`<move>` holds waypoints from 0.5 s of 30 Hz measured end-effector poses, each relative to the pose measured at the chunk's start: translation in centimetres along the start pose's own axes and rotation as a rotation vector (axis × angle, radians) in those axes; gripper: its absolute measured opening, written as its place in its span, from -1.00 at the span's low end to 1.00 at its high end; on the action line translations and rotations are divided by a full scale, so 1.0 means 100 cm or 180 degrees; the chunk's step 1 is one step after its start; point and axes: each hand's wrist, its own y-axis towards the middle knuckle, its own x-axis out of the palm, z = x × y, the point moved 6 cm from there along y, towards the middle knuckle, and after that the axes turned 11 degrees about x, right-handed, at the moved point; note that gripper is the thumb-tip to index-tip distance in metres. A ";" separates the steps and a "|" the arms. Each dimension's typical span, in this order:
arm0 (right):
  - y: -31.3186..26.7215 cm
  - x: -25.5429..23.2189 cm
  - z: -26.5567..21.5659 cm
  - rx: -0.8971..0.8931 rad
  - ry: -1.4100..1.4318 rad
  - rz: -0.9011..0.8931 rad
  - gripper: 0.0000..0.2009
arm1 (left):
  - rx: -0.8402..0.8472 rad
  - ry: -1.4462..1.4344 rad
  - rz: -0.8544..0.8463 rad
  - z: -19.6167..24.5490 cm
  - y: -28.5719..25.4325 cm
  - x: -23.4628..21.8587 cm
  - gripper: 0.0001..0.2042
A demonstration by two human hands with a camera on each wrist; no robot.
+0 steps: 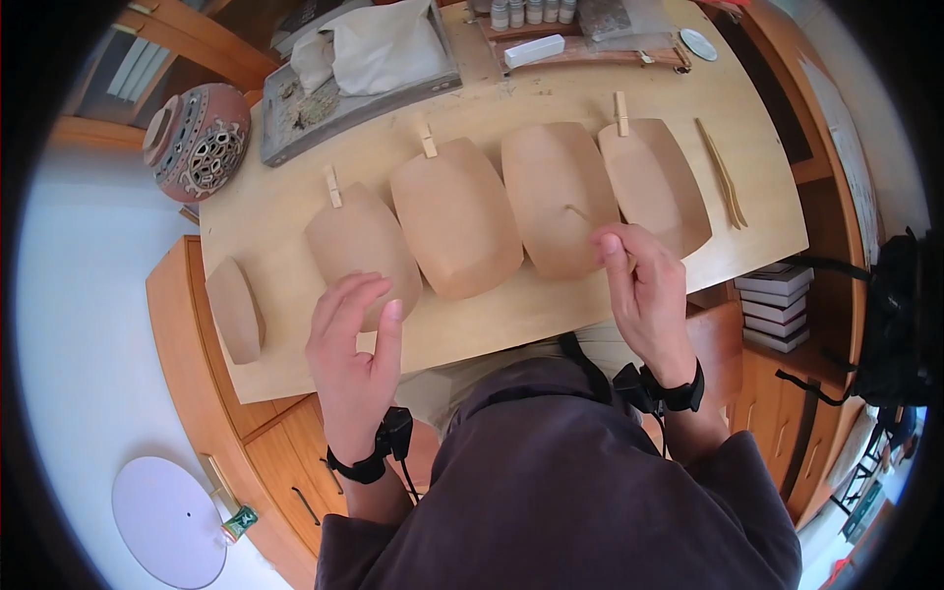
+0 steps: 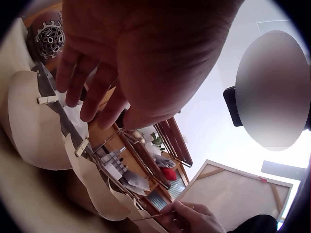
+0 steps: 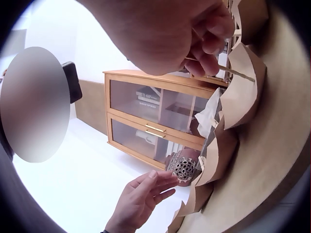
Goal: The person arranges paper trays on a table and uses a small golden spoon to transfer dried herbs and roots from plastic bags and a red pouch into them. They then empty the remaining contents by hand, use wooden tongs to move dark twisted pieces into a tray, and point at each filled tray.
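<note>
Four tan paper trays stand side by side: the first (image 1: 362, 236), second (image 1: 457, 221), third (image 1: 556, 187) and fourth (image 1: 654, 187) from the left. Small wooden clips stand on the rims of the first (image 1: 333, 187), second (image 1: 428, 141) and fourth (image 1: 620, 114). My right hand (image 1: 644, 295) pinches a thin stick (image 1: 578, 210) whose far end is over the third tray; in the right wrist view the stick (image 3: 238, 74) slants down into a tray. My left hand (image 1: 356, 354), fingers extended and holding nothing, hovers at the near end of the first tray.
A narrow tan paper piece (image 1: 236, 310) lies at the table's left. Behind stand a patterned pot (image 1: 211, 138) and a grey tray (image 1: 354, 113) with cloth. Small jars (image 1: 531, 14) and a white box (image 1: 534, 51) are at the back; brass tweezers (image 1: 721, 172) lie right.
</note>
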 end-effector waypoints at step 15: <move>-0.007 0.062 -0.058 -0.0691 -0.0125 -0.0996 -0.91 | -0.0364 -0.0622 0.0556 -0.031 -0.024 -0.019 -0.91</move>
